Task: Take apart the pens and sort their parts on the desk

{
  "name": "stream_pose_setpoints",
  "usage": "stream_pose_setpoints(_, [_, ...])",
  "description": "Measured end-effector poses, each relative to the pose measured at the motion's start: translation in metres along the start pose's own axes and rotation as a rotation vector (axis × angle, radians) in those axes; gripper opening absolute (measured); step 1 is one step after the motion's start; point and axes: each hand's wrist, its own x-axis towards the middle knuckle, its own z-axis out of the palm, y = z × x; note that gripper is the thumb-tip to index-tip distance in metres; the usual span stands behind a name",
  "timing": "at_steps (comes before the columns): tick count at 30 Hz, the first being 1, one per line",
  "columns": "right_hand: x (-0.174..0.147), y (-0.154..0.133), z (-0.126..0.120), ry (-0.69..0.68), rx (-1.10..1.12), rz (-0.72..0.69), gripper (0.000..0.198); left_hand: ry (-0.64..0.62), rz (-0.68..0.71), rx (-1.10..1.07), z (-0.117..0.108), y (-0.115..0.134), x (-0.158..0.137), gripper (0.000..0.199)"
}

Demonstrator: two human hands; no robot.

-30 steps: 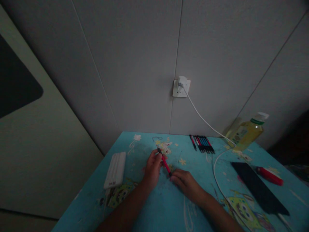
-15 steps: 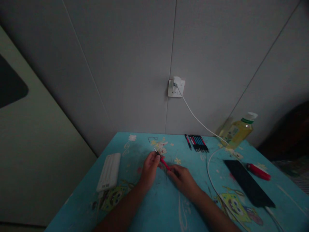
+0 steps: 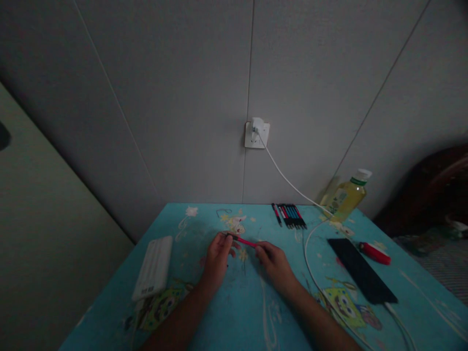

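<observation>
Between my two hands a red pen [image 3: 246, 242] with a black grip section is held just above the table. My left hand [image 3: 216, 258] pinches its black end with thumb and fingers, and the tip there is hidden or too dark to make out. At the pen's red end, my right hand [image 3: 276, 265] has its thumb and fingers closed round it. Beyond my right hand lies a row of several black pens [image 3: 292, 218] with red and blue parts, side by side, one red-and-black pen [image 3: 277, 215] slightly apart on their left.
The table [image 3: 234, 312] has a blue patterned cover. A white power bank [image 3: 153, 268] lies left. On the right are a dark phone-like slab [image 3: 361, 270], a red object [image 3: 375, 253] and a bottle of yellow liquid [image 3: 345, 200]. A white cable [image 3: 283, 176] runs from the wall charger [image 3: 257, 126] across the table.
The pen has turned to lie nearer level, and its silver tip, visible before, no longer shows clearly. Both hands still hold it. The whole view has shifted slightly to the right.
</observation>
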Motion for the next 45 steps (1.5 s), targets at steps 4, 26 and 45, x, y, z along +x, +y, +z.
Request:
stream_pose_setpoints(4, [0.009, 0.005, -0.013, 0.200, 0.206, 0.059, 0.044, -0.081, -0.030, 0.135, -0.002, -0.007, -0.002, 0.033])
stream_pose_setpoints(26, [0.007, 0.015, 0.006, 0.072, 0.324, 0.108, 0.054, -0.334, 0.427, 0.869, 0.008, -0.009, -0.023, 0.020])
stream_pose_setpoints(45, [0.053, 0.053, -0.065, 0.217, -0.856, 0.155, 0.042, -0.373, 0.485, 1.028, 0.007, -0.012, -0.022, 0.025])
